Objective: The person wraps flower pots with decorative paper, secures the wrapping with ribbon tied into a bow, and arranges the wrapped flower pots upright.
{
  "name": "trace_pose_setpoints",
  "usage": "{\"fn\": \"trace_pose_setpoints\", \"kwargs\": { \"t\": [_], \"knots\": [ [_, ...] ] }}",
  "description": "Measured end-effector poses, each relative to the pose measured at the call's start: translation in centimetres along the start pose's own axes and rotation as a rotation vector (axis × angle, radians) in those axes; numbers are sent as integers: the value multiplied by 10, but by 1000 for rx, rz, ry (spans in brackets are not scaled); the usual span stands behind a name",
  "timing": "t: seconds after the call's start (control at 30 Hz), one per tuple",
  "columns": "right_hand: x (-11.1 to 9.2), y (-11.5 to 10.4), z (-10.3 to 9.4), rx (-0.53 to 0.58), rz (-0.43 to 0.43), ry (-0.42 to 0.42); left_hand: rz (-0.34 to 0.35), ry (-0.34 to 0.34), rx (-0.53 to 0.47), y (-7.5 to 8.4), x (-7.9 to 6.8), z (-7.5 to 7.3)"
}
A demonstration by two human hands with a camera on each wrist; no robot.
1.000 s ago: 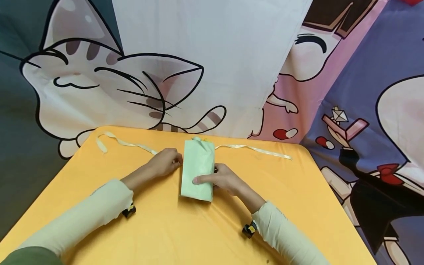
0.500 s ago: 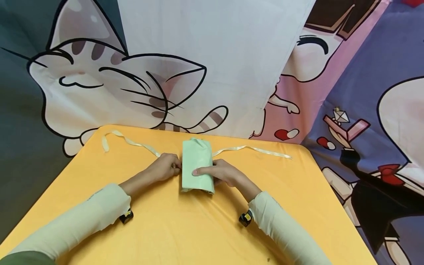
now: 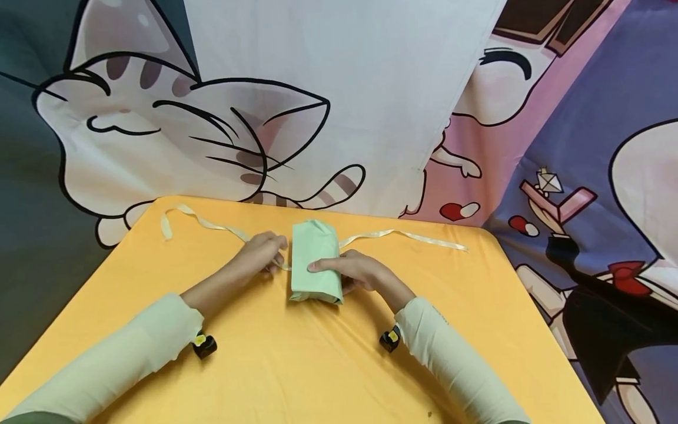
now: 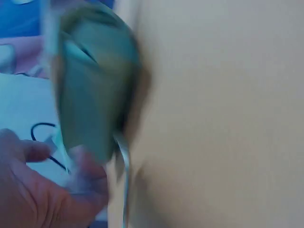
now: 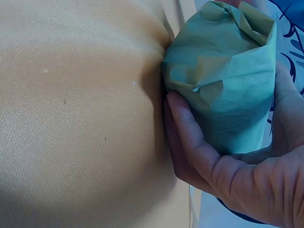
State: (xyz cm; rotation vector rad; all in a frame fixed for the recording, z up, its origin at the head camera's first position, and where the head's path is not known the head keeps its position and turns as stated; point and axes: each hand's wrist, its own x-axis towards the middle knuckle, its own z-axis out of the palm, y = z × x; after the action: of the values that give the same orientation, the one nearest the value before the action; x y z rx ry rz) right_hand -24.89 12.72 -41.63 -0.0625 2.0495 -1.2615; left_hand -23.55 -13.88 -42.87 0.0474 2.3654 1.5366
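Observation:
A pale green paper-wrapped package (image 3: 316, 256) lies near the middle of the yellow table, its folded paper end (image 5: 237, 23) showing in the right wrist view. My right hand (image 3: 362, 272) grips it from the right, thumb on top and fingers around its side and underside. A cream ribbon (image 3: 405, 237) runs out from both sides of the package. To the package's left is my left hand (image 3: 259, 254), apart from it, with fingers loosely bent beside the ribbon. The left wrist view is blurred, but the thumb and a finger (image 4: 88, 166) look spread with nothing between them.
A yellow cloth (image 3: 296, 365) covers the table. Behind its far edge hangs a printed backdrop (image 3: 381, 106) with a cartoon cat. The ribbon's left end (image 3: 182, 211) curls near the far left corner.
My left hand has drawn slightly away from the package's left edge, exposing ribbon there. The package's near end has shifted a little away from me, with my right hand still holding it.

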Motion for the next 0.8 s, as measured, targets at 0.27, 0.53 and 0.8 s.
{"fn": "trace_pose_setpoints", "kwargs": {
  "t": [0.27, 0.53, 0.8],
  "knots": [
    [0, 0, -3, 16, -5, -17, -257, -291, -247, 7, 2, 17],
    [0, 2, -5, 27, -25, -50, -270, -336, -364, -1, 9, 19],
    [2, 10, -19, 93, -33, -141, -240, -345, -369, -2, 10, 20]
  ]
}}
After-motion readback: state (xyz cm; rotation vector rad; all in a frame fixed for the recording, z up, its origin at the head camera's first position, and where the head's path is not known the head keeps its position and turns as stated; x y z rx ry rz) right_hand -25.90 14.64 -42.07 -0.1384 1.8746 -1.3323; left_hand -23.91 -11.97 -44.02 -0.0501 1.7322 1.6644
